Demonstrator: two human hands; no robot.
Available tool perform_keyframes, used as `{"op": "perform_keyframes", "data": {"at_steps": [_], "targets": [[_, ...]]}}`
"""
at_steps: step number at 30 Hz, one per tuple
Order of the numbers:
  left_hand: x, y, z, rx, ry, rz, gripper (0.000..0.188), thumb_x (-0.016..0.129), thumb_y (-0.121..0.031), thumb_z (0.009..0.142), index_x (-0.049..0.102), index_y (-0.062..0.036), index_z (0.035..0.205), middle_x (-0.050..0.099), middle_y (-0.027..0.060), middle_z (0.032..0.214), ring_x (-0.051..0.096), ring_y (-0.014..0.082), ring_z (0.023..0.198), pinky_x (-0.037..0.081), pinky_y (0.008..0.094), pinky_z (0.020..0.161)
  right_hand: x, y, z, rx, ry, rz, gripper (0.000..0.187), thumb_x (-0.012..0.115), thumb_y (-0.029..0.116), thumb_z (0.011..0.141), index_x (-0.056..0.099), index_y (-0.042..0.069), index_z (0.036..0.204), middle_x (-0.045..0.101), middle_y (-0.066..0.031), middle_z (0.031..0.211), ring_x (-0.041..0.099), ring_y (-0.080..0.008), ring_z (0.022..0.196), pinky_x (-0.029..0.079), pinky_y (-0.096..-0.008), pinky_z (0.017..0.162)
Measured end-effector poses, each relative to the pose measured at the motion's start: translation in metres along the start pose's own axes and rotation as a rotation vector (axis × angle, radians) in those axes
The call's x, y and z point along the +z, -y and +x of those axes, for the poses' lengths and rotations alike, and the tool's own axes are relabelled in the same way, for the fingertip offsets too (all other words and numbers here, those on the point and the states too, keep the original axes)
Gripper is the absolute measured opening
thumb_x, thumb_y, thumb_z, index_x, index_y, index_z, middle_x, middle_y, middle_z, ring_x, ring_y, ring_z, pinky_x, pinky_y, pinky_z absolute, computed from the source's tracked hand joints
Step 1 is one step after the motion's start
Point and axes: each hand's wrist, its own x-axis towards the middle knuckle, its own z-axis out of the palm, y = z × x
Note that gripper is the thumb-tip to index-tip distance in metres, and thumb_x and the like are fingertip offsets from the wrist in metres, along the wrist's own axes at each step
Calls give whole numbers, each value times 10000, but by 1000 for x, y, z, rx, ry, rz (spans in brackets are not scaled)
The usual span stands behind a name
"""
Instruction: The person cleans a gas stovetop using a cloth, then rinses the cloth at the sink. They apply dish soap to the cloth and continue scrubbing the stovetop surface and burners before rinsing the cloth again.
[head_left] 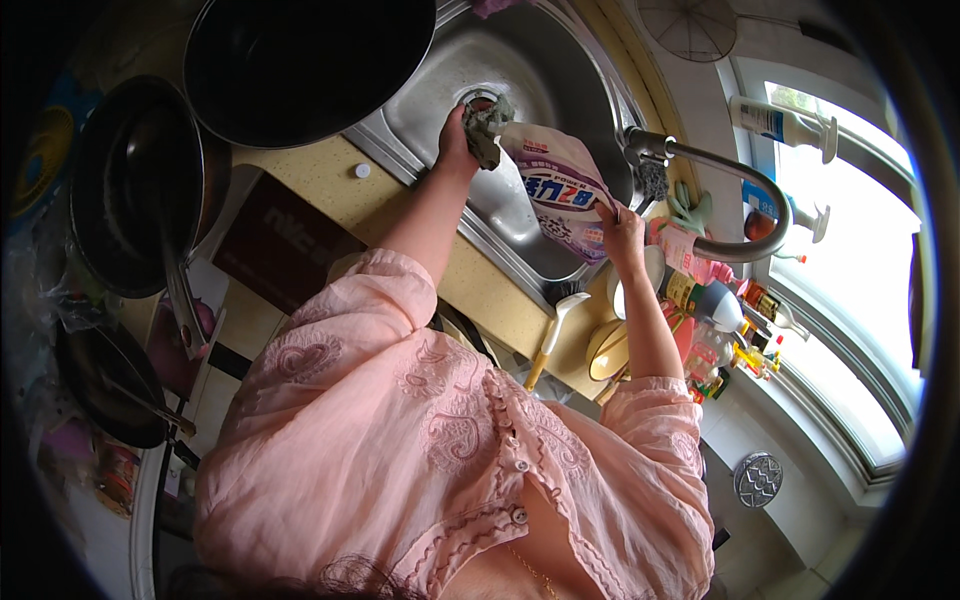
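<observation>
Over the steel sink (425, 100), my left hand (457, 143) is closed around a crumpled grey-green cloth (487, 122) near the drain. My right hand (624, 236) grips the lower right end of a white and purple printed detergent bag (553, 190). The bag is tilted, its upper left end beside the cloth. Whether anything is coming out of it I cannot tell. Part of the basin is hidden behind the bag.
A curved metal faucet (765, 215) reaches in at the right. A large black pan (310, 70) and a smaller pan (130, 190) are at the left. A brush with a yellow handle (545, 355), a white cap (362, 171) and several bottles (785, 125) stand or lie around the sink.
</observation>
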Motion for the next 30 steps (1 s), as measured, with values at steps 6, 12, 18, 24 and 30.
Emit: {"op": "perform_keyframes", "data": {"at_steps": [6,12,18,24,30], "targets": [[3,-1,-4,-37,8,-31,415,309,-323,875,539,-31,1059,556,132,1065,516,252,993,396,375,884,8,-20,-3,-33,-22,78,140,557,136,798,595,18,862,560,-192,659,510,-318,550,420,-318,540],[19,-6,-16,-26,-65,9,361,332,-311,872,560,-53,981,590,96,997,548,245,936,422,391,848,26,-49,2,12,118,227,158,530,125,827,593,14,920,587,-138,701,556,-141,655,435,-277,619],[23,-1,-25,-100,10,46,384,326,-312,882,506,-50,1096,552,92,1086,521,243,993,400,401,889,53,-88,3,71,162,528,203,508,113,852,578,21,1019,608,-47,848,519,-95,807,409,-225,732],[17,11,-26,-176,54,114,344,326,-320,888,526,-77,1026,592,82,929,558,233,816,452,370,694,56,-102,-7,25,-57,474,198,521,125,838,584,56,1012,611,-88,886,552,-141,841,417,-254,751],[29,3,-43,-157,73,212,392,286,-348,893,519,-70,1044,593,102,933,557,241,810,446,372,661,70,-133,-38,217,-160,380,395,580,293,782,509,43,1080,605,-130,919,588,-220,862,440,-307,740]]}}
